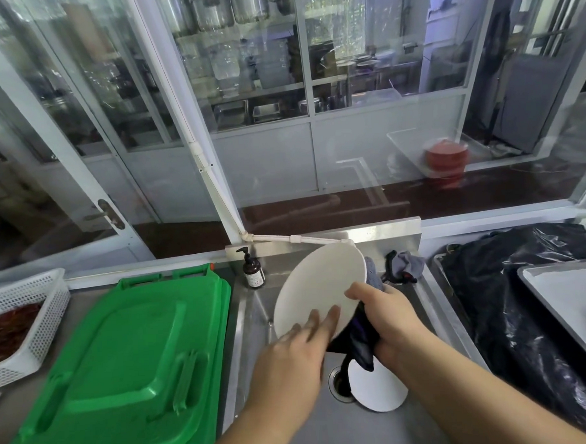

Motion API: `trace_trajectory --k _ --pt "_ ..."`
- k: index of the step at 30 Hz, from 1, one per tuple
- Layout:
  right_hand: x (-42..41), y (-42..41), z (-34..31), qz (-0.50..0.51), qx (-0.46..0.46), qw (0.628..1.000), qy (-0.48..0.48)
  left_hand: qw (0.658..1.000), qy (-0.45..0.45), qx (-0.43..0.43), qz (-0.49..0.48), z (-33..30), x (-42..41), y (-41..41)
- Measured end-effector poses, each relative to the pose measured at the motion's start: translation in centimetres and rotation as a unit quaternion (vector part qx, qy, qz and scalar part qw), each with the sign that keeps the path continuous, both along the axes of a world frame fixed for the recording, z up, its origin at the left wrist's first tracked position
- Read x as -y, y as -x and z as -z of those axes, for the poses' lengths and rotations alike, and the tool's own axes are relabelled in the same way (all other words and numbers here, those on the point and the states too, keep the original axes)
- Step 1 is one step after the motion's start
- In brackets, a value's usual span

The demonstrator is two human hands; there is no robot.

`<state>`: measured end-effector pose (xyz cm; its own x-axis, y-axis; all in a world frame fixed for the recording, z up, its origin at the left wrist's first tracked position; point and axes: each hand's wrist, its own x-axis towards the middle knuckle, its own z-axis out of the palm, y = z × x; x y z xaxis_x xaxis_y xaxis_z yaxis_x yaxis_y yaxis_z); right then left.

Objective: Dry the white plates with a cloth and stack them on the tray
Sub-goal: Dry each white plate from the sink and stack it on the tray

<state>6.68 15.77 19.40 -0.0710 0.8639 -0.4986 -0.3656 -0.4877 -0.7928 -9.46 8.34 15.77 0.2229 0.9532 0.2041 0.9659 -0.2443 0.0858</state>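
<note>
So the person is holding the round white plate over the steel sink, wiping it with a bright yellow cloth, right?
Not quite: the cloth is dark, navy or black, not bright yellow. The head view shows the right hand pressing it to the round white plate, steadied by the left hand over the steel sink.

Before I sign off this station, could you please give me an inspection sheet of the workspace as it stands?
Surface: steel sink basin between counters.
Job's things: white plate held tilted over the sink; dark cloth behind its edge; second plate lying in the basin; tray at right.
Clutter: green lid, white basket of red chillies, soap bottle, black plastic bag, rag.
Hands: left hand flat against the plate; right hand grips plate and cloth.
Cables: nothing seen.
Surroundings: glass partitions, shelving behind.
</note>
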Motion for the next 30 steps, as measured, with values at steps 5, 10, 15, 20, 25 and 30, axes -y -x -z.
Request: trace_trajectory --k 5,10,15,20,25,30 --pt "-0.1 -1.4 0.9 0.006 -0.008 1.000 -0.003 0.996 -0.003 0.071 -0.048 0.0 0.9 0.4" --pt "-0.4 -3.7 1.7 -0.012 -0.038 0.999 0.014 0.901 -0.008 0.363 -0.238 -0.4 0.0 2.1" --pt "0.0 -5.8 2.7 -0.069 -0.071 0.995 0.022 0.750 0.087 0.584 -0.298 -1.0 -0.4 1.3" --pt "-0.2 -7.5 4.0 -0.082 0.024 0.996 -0.006 0.685 0.067 0.651 -0.320 -1.2 0.6 -0.6" --pt "0.0 -9.4 5.1 -0.060 0.132 0.989 -0.038 0.672 0.072 0.669 -0.308 -0.7 1.2 -2.4" --pt "0.1 -11.0 5.0 -0.045 0.162 0.985 -0.033 0.681 0.078 0.659 -0.311 0.3 1.5 -2.7"
